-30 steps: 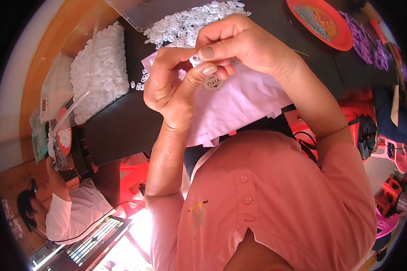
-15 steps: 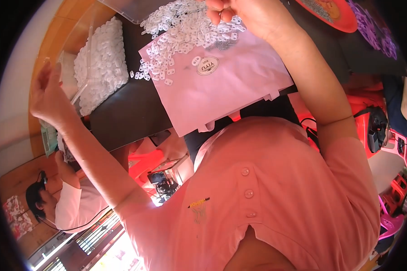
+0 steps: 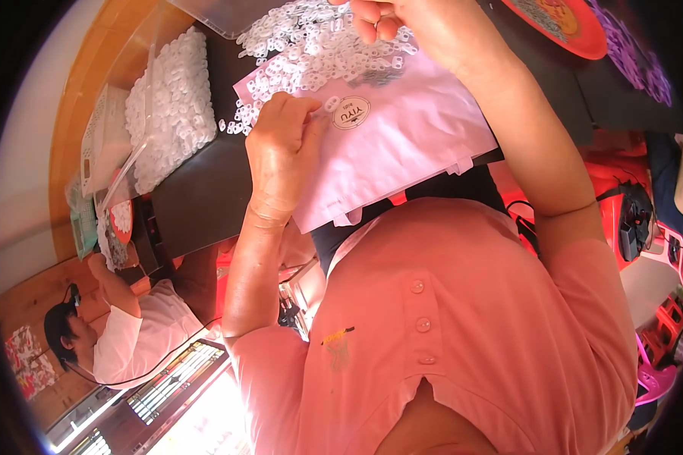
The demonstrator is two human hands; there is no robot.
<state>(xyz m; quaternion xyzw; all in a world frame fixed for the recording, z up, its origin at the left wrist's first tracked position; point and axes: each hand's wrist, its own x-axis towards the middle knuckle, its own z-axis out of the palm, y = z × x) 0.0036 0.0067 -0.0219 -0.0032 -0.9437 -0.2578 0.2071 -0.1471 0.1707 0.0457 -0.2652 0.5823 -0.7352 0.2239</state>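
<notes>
A pink cloth bag (image 3: 402, 144) with an oval label lies at the table's front edge, its far part under a heap of small white plastic pieces with holes (image 3: 303, 57). My left hand (image 3: 281, 148) is over the bag's left side, index finger and thumb a little apart. Just beyond its fingertips, a pair of white pieces (image 3: 332, 103) lies beside the label. At the top edge my right hand (image 3: 410, 23) hangs over the heap with its fingers curled in; the picture cuts off its fingertips, so what they hold is hidden. A grey patch of tiny bits (image 3: 379, 78) sits on the bag below it.
To the left stands a clear bag packed with white pieces (image 3: 171, 110), beside a white basket (image 3: 102, 144). A red plate (image 3: 584, 45) of small metal bits and purple pieces (image 3: 634, 53) lie at far right. Another person (image 3: 129, 334) works at lower left.
My left hand has swung right and inward, from beyond the packed clear bag to the pink bag, beside the pair of white pieces. My right hand has barely shifted.
</notes>
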